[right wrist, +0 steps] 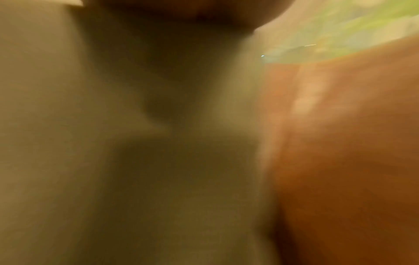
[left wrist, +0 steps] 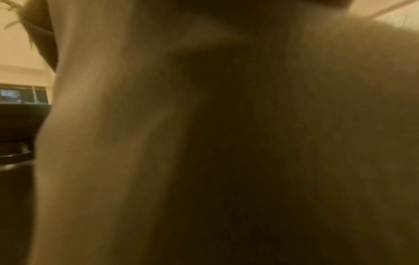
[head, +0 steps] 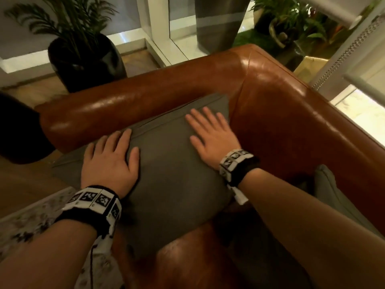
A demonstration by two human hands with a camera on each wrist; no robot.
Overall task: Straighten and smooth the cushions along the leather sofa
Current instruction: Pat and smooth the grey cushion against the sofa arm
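Note:
A grey fabric cushion [head: 170, 167] leans in the corner of the brown leather sofa [head: 281, 113], against its armrest [head: 129, 105]. My left hand [head: 110, 157] lies flat on the cushion's left part, fingers straight and spread. My right hand [head: 210, 132] lies flat near its upper right corner, close to the sofa back. A second grey cushion [head: 331, 190] shows partly at the right behind my forearm. Both wrist views are blurred: the left wrist view is filled by cushion fabric [left wrist: 226, 143], and the right wrist view shows fabric [right wrist: 113, 143] beside leather [right wrist: 351, 152].
A black pot with a palm plant [head: 83, 57] stands on the floor behind the armrest. More plants [head: 291, 24] sit past the sofa corner by white frames. A dark round object [head: 18, 130] is at the left edge. Patterned fabric [head: 31, 224] lies lower left.

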